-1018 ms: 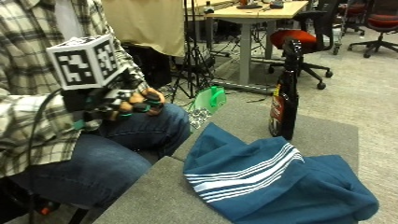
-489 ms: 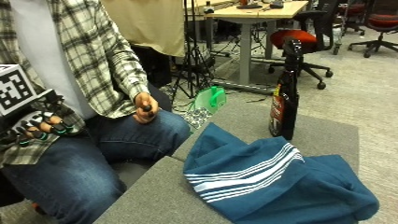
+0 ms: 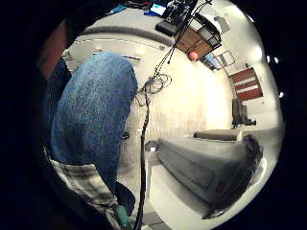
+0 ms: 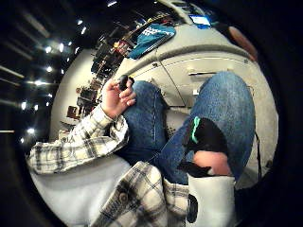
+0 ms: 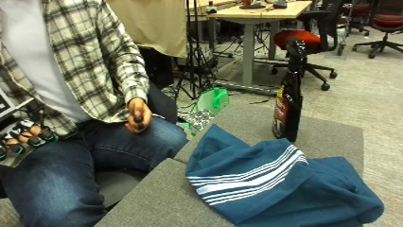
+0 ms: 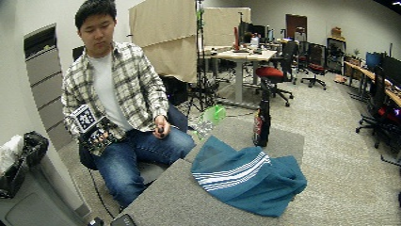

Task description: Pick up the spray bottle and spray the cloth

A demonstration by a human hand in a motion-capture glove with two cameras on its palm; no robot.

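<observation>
Task not begun; spray bottle [image 5: 289, 101] untouched beside cloth [image 5: 277, 184]; gloved right hand [image 5: 22, 142] at lap, fingers loosely curled, empty

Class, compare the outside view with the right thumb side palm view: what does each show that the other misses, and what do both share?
Only the outside view shows the dark spray bottle standing upright on the grey table behind the cloth, and the gloved right hand by the person's thigh, holding nothing. Only the thumb side palm view shows grey cabinet drawers. Both show the blue striped cloth and the bare hand pinching a small dark object.
</observation>
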